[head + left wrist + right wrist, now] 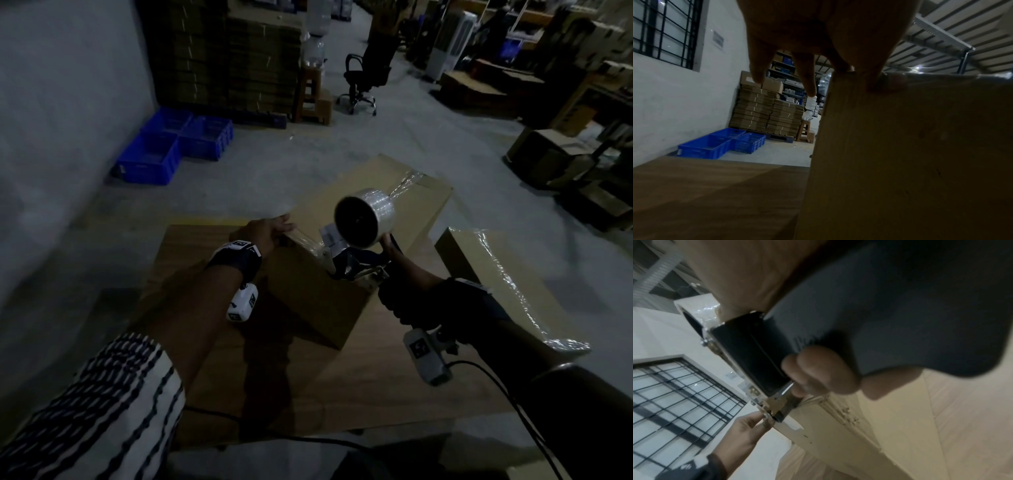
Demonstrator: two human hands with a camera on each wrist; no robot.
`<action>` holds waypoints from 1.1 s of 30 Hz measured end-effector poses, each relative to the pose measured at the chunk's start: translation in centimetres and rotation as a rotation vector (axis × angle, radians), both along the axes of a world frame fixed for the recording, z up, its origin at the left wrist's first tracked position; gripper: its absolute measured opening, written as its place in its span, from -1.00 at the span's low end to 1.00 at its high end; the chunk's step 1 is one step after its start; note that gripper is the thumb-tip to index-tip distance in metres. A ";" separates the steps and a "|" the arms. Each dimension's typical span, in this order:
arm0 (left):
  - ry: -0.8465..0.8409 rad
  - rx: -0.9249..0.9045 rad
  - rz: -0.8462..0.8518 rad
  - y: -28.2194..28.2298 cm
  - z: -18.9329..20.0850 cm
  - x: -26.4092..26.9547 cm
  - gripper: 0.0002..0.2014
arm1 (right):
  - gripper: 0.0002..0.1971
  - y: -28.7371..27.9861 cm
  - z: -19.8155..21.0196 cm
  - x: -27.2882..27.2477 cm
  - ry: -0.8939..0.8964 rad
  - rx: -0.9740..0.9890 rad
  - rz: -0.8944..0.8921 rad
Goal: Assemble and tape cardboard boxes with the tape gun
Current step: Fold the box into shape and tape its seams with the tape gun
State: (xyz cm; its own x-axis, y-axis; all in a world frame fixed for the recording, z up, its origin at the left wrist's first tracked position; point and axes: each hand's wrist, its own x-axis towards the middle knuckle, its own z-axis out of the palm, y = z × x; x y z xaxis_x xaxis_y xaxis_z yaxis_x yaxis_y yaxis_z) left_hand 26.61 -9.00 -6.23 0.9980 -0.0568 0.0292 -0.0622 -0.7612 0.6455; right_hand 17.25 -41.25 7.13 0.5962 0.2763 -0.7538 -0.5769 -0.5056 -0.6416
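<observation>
Cardboard box (359, 219) edge under left hand (270, 233); right hand (407, 274) grips tape gun (356, 240).

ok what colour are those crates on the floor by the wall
Blue. The crates sit on the floor beside the wall, clearest in the left wrist view.

Left hand (826, 32) fingers (875, 78) on cardboard box (910, 154) top edge, wooden table (705, 194), blue crates (715, 146) beyond

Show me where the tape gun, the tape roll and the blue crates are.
tape gun (356, 265), head view, on its dark frame below the roll.
tape roll (375, 209), head view, on its clear wound side.
blue crates (154, 159), head view, on the nearest crate's rim.
</observation>
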 end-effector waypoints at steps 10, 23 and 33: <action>0.003 0.026 0.018 -0.2 -0.1 0.3 -0.39 | -0.06 -3.7 -0.9 -1.6 -0.004 -0.071 -0.019; 0.199 -0.256 -0.148 -9.2 4.4 -6.2 -0.52 | -0.10 -3.4 -0.6 -2.0 -0.010 -0.086 -0.024; 0.192 -0.224 0.136 -9.3 0.9 -4.2 -0.78 | -0.09 -3.1 0.1 -2.7 -0.017 -0.040 -0.034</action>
State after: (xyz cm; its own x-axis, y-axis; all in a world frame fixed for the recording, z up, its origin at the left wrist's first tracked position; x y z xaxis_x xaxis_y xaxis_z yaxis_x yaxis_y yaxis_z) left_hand 22.37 -18.31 -5.32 0.9845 0.0639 -0.1632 0.1690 -0.5921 0.7879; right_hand 14.51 -44.37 7.19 0.6172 0.2255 -0.7538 -0.5838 -0.5111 -0.6309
